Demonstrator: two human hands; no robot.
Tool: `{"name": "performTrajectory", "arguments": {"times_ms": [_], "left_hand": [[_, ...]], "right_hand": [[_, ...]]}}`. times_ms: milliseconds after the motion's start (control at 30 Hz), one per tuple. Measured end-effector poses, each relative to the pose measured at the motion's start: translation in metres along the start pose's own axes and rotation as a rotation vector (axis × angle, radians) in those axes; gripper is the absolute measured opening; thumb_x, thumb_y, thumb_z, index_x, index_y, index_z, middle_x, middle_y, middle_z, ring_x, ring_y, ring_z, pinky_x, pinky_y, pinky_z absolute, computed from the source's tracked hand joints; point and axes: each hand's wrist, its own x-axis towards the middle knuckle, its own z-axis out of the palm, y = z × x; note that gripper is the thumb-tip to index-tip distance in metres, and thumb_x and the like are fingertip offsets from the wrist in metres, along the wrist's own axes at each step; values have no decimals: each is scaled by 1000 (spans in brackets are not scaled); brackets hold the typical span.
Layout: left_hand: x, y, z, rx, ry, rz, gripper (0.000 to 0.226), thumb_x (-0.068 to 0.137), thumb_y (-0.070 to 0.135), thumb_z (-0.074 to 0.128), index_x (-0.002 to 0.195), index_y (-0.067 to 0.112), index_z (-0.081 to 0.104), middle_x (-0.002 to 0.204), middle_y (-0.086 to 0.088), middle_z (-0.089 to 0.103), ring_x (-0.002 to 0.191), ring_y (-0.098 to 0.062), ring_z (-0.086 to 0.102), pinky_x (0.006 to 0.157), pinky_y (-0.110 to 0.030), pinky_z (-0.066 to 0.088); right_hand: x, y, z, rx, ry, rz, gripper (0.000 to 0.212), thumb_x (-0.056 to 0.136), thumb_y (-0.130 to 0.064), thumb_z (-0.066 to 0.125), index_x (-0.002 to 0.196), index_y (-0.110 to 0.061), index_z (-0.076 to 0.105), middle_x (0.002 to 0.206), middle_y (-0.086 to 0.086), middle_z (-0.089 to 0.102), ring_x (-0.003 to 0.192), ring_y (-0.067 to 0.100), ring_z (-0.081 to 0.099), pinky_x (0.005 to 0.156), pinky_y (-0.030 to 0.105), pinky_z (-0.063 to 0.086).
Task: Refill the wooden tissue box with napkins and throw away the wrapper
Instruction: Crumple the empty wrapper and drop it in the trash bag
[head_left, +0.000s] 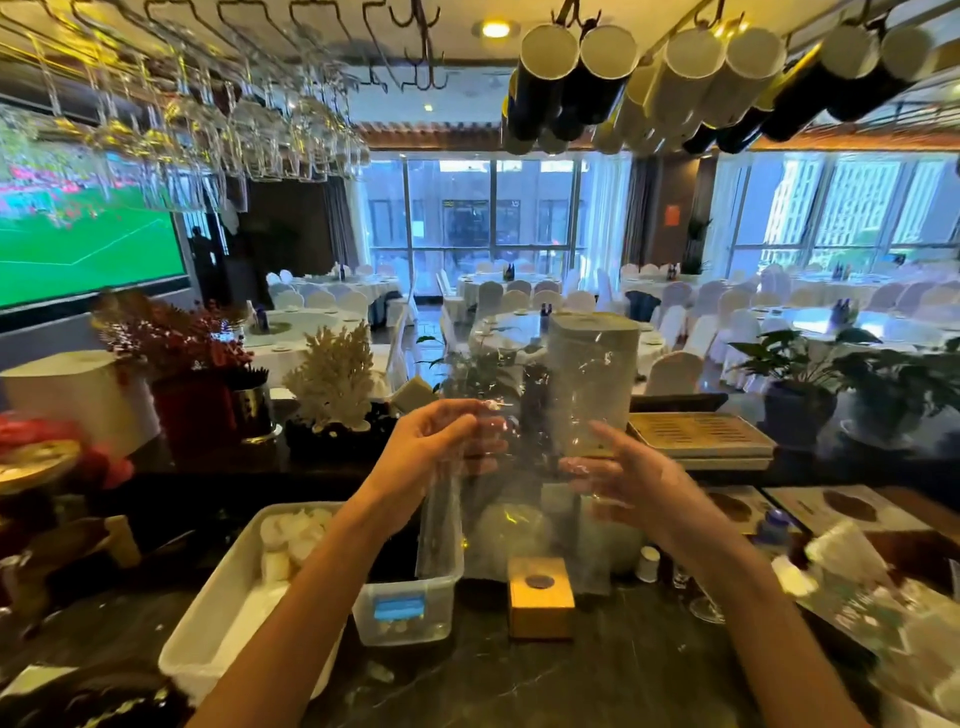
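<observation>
A clear plastic wrapper (524, 447) hangs in the air above the bar counter, stretched between both hands. My left hand (434, 447) pinches its left side and my right hand (623, 480) grips its right side. A stack of pale napkins (592, 374) stands upright inside the wrapper's upper right part. Below the hands, the wooden tissue box (540, 597) sits on the dark counter, a cube with a round hole in its top. Nothing shows through the hole.
A white bin (208, 623) with white pieces and a small clear tub (410, 608) stand left of the box. A stemmed glass (704, 603) and small white cup (648, 564) stand right. Wooden trays (701, 436), plants and decorations line the upper ledge. Glasses and mugs hang overhead.
</observation>
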Motion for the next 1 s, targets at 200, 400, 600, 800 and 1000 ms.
{"name": "performTrajectory", "arguments": {"times_ms": [200,400,600,800,1000], "left_hand": [[-6,-13,-4,-92,-76,-140,34,95,13,56,126,0,56,122,-27,65,102,-39,69,78,-40,60],[-18,-15,-21,-2,-162,-202,37,95,22,55,128,6,58,126,-21,65,110,-40,66,84,-41,59],[-21,-11,-26,96,-75,-143,27,92,17,60,116,6,65,115,-19,71,101,-38,70,80,-41,61],[-26,-12,-26,153,-124,-10,31,93,14,57,123,15,65,117,-15,71,95,-37,73,73,-41,62],[-25,-15,-27,139,-59,203,55,87,-19,46,95,24,80,96,4,79,89,-10,74,75,-20,58]], "right_hand": [[5,21,-2,-3,93,-70,34,84,-26,72,117,-23,70,104,9,76,84,12,73,61,18,54],[8,19,-17,-1,70,-36,39,81,-31,72,118,-23,69,106,8,76,85,12,73,63,19,55],[12,12,-39,169,-225,43,51,85,-23,73,134,-18,58,123,14,68,95,16,70,72,25,56],[6,7,-42,68,-166,-74,40,84,-20,66,124,-21,67,116,11,72,95,16,70,70,24,57],[-1,-7,-32,-176,-85,-419,41,88,5,57,104,-26,76,107,-2,76,101,13,70,79,20,55]]}}
